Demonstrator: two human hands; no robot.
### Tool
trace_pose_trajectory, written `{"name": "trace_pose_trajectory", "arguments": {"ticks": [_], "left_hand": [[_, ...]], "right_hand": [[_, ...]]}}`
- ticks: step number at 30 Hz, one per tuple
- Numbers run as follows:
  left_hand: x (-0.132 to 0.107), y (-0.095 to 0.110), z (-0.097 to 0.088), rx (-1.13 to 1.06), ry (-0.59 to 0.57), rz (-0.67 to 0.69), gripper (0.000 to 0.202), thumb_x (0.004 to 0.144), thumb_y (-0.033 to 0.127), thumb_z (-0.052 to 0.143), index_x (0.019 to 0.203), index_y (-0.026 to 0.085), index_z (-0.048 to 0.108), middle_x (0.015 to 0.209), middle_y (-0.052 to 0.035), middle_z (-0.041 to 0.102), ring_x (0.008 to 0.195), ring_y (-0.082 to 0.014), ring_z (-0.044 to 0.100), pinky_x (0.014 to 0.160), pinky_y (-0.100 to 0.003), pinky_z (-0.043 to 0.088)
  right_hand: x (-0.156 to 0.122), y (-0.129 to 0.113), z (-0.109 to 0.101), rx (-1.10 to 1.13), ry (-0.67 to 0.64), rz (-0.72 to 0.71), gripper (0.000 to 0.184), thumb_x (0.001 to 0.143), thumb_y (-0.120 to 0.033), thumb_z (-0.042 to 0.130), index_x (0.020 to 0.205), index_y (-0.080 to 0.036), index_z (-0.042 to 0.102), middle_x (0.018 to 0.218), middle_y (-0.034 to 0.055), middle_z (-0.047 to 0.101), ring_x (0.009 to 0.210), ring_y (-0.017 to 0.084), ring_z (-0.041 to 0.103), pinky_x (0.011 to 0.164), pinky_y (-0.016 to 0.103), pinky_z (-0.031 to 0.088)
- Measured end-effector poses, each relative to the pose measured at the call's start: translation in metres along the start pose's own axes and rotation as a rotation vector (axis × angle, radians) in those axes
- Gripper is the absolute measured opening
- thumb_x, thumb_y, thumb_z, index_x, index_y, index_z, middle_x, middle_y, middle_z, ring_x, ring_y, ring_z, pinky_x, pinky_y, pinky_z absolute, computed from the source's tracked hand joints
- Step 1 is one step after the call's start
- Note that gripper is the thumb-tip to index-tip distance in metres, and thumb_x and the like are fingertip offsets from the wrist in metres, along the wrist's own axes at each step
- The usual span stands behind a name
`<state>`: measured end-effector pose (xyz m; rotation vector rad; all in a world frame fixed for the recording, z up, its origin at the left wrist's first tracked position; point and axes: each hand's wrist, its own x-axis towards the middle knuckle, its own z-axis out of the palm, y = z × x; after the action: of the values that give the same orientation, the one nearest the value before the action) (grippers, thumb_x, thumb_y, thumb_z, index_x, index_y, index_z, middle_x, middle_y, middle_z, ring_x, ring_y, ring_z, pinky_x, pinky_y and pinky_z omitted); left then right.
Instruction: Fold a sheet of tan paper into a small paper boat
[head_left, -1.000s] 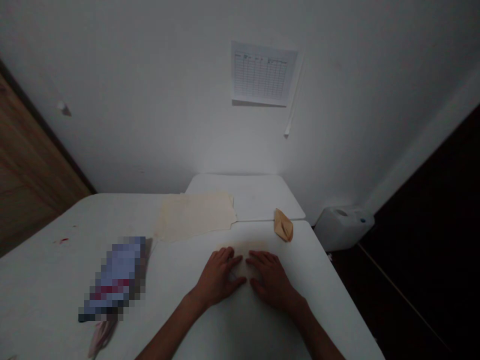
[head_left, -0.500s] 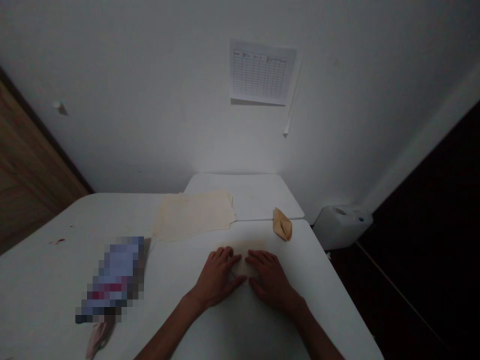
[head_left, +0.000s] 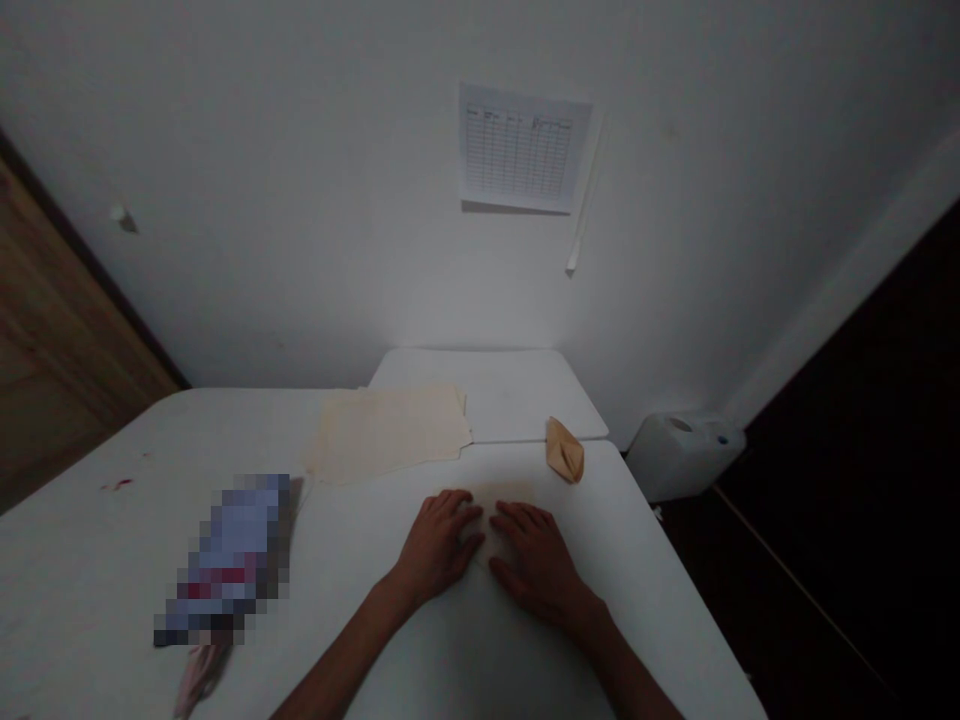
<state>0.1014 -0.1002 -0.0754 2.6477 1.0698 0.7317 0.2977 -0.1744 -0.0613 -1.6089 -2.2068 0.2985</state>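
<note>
A small pale cream sheet of paper [head_left: 499, 492] lies flat on the white table, mostly covered by my hands. My left hand [head_left: 442, 545] rests on its left side, fingers spread and slightly curled, thumb pointing inward. Opposite it, my right hand [head_left: 538, 555] lies on the right side with its fingers stretched out. A narrow gap separates the two hands, and a strip of the paper shows there. Beyond my right hand sits a folded brown paper piece [head_left: 565, 452]. Larger cream sheets [head_left: 390, 430] lie stacked behind my left hand.
A blurred-out bluish item [head_left: 229, 550] lies on the table [head_left: 352, 640] at the left, with pinkish cloth [head_left: 201, 675] below it. A printed chart [head_left: 523, 150] hangs on the wall. A white plastic canister [head_left: 679, 455] stands beyond the table's right edge.
My left thumb has drawn up and back from the middle, closer to its fingers. My right thumb has shifted slightly left. Both hands stay on the paper.
</note>
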Motion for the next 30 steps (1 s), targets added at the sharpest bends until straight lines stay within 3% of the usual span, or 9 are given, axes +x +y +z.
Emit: {"name": "trace_pose_trajectory", "arguments": {"ticks": [8, 18, 24, 30], "left_hand": [[-0.001, 0.001, 0.0, 0.014, 0.006, -0.005, 0.03, 0.084, 0.024, 0.062, 0.114, 0.025, 0.064, 0.12, -0.0084, 0.058, 0.111, -0.0275, 0.051, 0.094, -0.044, 0.04], [-0.001, -0.001, 0.003, 0.01, 0.018, -0.002, 0.028, 0.085, 0.025, 0.062, 0.113, 0.024, 0.063, 0.121, -0.0082, 0.058, 0.111, -0.0275, 0.051, 0.094, -0.044, 0.04], [0.001, -0.008, 0.007, -0.052, 0.094, -0.064, 0.025, 0.088, 0.026, 0.058, 0.112, 0.019, 0.061, 0.113, -0.0091, 0.062, 0.107, -0.026, 0.054, 0.093, -0.043, 0.042], [0.014, -0.008, 0.006, -0.077, 0.098, -0.184, 0.005, 0.085, 0.02, 0.06, 0.087, 0.019, 0.064, 0.096, -0.005, 0.064, 0.095, -0.0226, 0.056, 0.086, -0.036, 0.044]], "right_hand": [[0.001, -0.001, 0.005, -0.01, 0.028, 0.007, 0.054, 0.083, -0.044, 0.059, 0.132, -0.025, 0.05, 0.142, 0.0045, 0.047, 0.128, 0.026, 0.039, 0.11, 0.042, 0.025], [0.001, -0.003, 0.001, -0.008, 0.016, -0.001, 0.054, 0.082, -0.041, 0.059, 0.132, -0.025, 0.049, 0.142, 0.0056, 0.046, 0.128, 0.026, 0.038, 0.109, 0.042, 0.025], [0.001, -0.003, 0.002, -0.014, 0.026, -0.008, 0.053, 0.081, -0.039, 0.061, 0.131, -0.026, 0.05, 0.141, 0.0045, 0.046, 0.128, 0.026, 0.038, 0.11, 0.041, 0.024], [0.001, -0.004, 0.001, -0.019, 0.022, -0.014, 0.053, 0.081, -0.039, 0.06, 0.131, -0.026, 0.05, 0.141, 0.0049, 0.046, 0.127, 0.026, 0.038, 0.109, 0.041, 0.024]]}}
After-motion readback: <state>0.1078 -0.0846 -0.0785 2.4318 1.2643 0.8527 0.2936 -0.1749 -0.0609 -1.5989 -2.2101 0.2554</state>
